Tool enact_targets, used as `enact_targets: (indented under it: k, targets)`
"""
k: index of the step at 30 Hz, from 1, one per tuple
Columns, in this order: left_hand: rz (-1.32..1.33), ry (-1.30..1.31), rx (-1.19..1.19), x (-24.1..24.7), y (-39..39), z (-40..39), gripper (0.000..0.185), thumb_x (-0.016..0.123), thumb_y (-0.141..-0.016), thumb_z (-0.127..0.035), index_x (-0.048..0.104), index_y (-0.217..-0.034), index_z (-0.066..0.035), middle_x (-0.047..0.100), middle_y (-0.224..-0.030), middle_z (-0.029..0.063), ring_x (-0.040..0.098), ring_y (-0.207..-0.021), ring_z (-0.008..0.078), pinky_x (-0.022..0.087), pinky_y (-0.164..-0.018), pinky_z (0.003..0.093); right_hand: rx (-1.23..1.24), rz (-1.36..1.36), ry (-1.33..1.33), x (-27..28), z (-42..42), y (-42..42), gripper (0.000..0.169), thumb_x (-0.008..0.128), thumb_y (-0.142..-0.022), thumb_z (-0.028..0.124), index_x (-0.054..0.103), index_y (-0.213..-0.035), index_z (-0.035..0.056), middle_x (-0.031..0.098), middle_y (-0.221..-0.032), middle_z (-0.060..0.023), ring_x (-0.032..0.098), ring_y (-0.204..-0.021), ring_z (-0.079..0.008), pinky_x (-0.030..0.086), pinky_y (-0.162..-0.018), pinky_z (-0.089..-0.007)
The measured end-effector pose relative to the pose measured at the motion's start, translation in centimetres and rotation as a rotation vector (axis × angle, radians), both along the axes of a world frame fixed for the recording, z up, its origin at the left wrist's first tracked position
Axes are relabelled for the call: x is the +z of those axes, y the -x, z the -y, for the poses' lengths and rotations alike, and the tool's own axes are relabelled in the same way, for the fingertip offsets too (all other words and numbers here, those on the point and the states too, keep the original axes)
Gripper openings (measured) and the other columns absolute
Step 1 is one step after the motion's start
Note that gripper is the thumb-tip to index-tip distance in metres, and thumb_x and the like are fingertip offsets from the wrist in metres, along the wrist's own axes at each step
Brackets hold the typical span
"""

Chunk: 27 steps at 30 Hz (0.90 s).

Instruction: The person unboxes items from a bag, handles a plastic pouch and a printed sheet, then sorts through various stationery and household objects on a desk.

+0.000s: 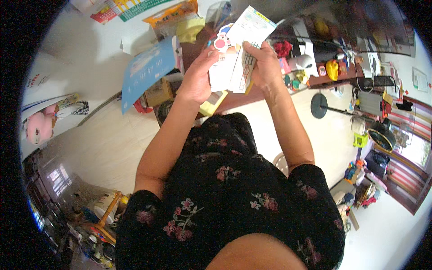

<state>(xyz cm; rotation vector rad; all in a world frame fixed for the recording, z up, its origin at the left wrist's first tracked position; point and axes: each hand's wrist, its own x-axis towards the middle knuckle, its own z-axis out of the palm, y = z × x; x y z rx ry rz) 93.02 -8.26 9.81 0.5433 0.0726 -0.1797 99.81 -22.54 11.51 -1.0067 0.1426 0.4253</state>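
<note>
Several paper cards and sheets are spread between my two hands, above the edge of a brown wooden desk. My left hand grips a white paper sheet and a cartoon cutout with a round red spot, its thumb on top. Pinched in my right hand are a printed card with a yellow label strip and a paper strip with drawn boxes. The papers overlap, so which hand bears each one at the middle is hard to tell. Below them lies a pale yellow box or frame.
A blue folder juts out left of the desk. On the desk's right part are a red flower-like item, a white rounded device and a yellow duck toy. A stand with a round black base is on the floor.
</note>
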Motion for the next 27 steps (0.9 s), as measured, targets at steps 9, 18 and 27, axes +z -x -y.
enact_targets:
  k: [9, 18, 27]
  targets:
    - [-0.196, -0.016, -0.214, -3.1, 5.9, -1.0, 0.032, 0.051, -0.089, -0.022, 0.048, -0.115, -0.004, 0.059, -0.103, 0.0084, 0.060, -0.091, 0.0176, 0.050, -0.079, 0.0312, -0.170, -0.122, -0.030, -3.0, 0.5, 9.4, 0.022, 0.052, -0.083, -0.002, 0.051, -0.105, -0.0004, 0.060, -0.099, -0.0103, 0.060, -0.087, -0.0188, 0.050, -0.076, -0.0316]
    - [-0.302, -0.031, -0.212, -5.0, 8.5, -1.0, 0.030, 0.051, -0.090, -0.024, 0.050, -0.112, -0.004, 0.061, -0.100, 0.0078, 0.062, -0.087, 0.0155, 0.052, -0.075, 0.0301, -0.198, -0.133, -0.036, -3.5, -1.4, 12.8, 0.024, 0.050, -0.086, 0.003, 0.051, -0.110, 0.0022, 0.060, -0.103, -0.0094, 0.060, -0.087, -0.0182, 0.050, -0.077, -0.0321]
    - [-0.222, 0.070, -0.182, -4.4, 8.8, -1.1, 0.034, 0.045, -0.092, -0.022, 0.045, -0.118, 0.000, 0.059, -0.107, 0.0122, 0.061, -0.093, 0.0200, 0.051, -0.079, 0.0323, -0.260, -0.124, -0.207, -4.5, -0.5, 11.4, 0.022, 0.045, -0.088, 0.004, 0.050, -0.110, 0.0029, 0.060, -0.104, -0.0105, 0.060, -0.090, -0.0199, 0.050, -0.079, -0.0338]
